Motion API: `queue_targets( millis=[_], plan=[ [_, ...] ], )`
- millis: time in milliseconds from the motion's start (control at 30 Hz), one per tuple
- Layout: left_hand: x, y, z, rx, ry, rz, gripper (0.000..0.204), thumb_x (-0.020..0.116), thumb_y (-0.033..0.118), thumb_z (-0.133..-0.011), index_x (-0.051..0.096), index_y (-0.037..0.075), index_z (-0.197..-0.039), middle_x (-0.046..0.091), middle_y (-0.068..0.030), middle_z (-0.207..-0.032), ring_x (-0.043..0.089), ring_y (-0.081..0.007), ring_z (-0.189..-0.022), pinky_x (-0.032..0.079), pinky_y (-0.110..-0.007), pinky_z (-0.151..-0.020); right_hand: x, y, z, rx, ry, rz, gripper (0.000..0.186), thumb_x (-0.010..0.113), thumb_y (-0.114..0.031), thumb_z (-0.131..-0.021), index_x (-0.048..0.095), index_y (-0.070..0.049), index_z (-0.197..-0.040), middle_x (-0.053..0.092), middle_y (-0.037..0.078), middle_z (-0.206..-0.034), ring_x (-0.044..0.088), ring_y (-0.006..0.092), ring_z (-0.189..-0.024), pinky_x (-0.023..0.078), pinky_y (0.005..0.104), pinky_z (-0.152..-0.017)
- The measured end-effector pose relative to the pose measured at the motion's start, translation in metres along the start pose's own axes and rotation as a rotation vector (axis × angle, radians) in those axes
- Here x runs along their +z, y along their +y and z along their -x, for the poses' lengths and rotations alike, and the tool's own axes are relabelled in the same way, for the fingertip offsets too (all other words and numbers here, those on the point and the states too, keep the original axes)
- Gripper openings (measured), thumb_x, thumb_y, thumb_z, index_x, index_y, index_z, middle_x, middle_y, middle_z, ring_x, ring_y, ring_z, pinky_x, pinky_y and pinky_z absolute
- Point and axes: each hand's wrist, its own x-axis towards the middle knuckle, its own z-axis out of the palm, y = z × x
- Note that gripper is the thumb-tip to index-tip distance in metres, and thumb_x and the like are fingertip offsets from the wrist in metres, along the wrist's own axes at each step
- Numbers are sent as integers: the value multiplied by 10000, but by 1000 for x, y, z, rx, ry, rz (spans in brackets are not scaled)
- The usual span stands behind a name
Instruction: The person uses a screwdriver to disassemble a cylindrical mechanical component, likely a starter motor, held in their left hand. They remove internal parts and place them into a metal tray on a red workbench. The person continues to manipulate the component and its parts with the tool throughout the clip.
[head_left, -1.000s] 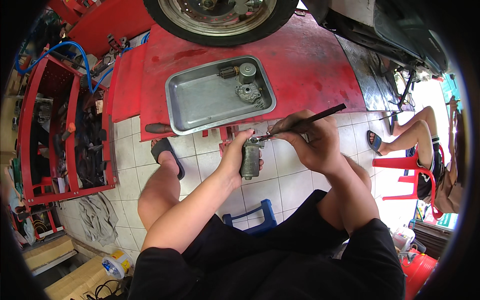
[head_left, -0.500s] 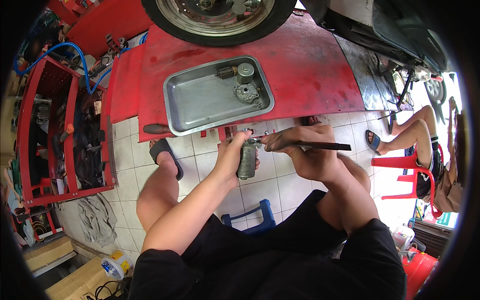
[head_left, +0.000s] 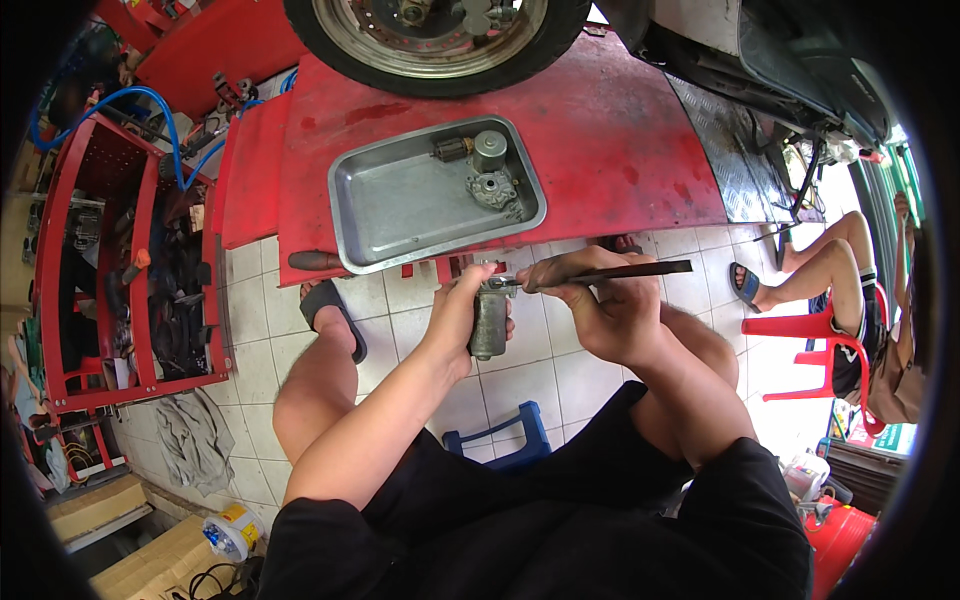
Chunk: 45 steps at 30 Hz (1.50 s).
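My left hand point(head_left: 456, 318) is wrapped around a grey metal cylinder that looks like a starter motor point(head_left: 488, 328), held upright above the floor between my knees. My right hand point(head_left: 617, 318) is closed on a long, dark-handled tool point(head_left: 655, 269). Its narrow end reaches the top of the motor, near my left thumb, while the handle sticks out to the right. The fingers partly hide the tool's working end, so its exact kind is unclear. Just beyond, a metal tray point(head_left: 385, 215) holds a round motor can point(head_left: 490, 150), a cast housing point(head_left: 492, 188) and a dark armature point(head_left: 453, 149).
The tray lies on a red lift platform point(head_left: 610, 150) below a motorcycle wheel point(head_left: 430, 75). A red tool rack point(head_left: 140, 290) stands left. A blue stool point(head_left: 530, 432) is under me. Someone sits on a red chair point(head_left: 800, 327) at right. A grey cloth point(head_left: 205, 440) lies on the floor.
The tool's handle end has tipped upward and my right hand has turned with it, shifting slightly left. My left hand still holds the motor in nearly the same place.
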Motion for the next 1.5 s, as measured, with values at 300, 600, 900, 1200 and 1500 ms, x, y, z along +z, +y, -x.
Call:
queue_targets(
  millis=[300,600,900,1200,1500],
  plan=[
    [-28,89,20,223,-66,315,402,538,476,-904,600,84,-962,640,-102,-786,616,-226,-676,522,-365,-630,-6,29,1,329,39,-225,82,539,28,-988,589,57,-1047,687,130,-873,660,183,-797,537,322,-741],
    [-76,144,32,473,14,678,399,543,461,-893,602,66,-881,610,-120,-723,594,-246,-643,509,-370,-621,80,67,-13,393,-276,399,236,712,-192,-868,703,20,-971,696,234,-839,686,398,-786,539,423,-724],
    [-86,151,36,483,-29,778,407,552,460,-880,610,57,-870,611,-121,-719,602,-253,-640,524,-382,-621,141,111,-104,669,-520,768,455,864,-359,-707,767,-130,-1089,736,168,-1027,684,332,-1048,548,430,-909],
    [-90,153,43,463,-63,766,393,550,461,-885,614,74,-880,621,-127,-730,609,-255,-647,531,-382,-626,149,129,-101,700,-597,786,526,894,-371,-672,759,-124,-1116,727,162,-1104,669,340,-1094,534,412,-938],
    [-85,151,33,435,-83,758,390,549,464,-886,613,80,-867,621,-119,-722,604,-249,-639,532,-378,-625,153,132,-98,713,-579,712,533,882,-377,-690,750,-98,-1125,712,199,-1121,670,351,-1087,528,424,-948]
  ],
)
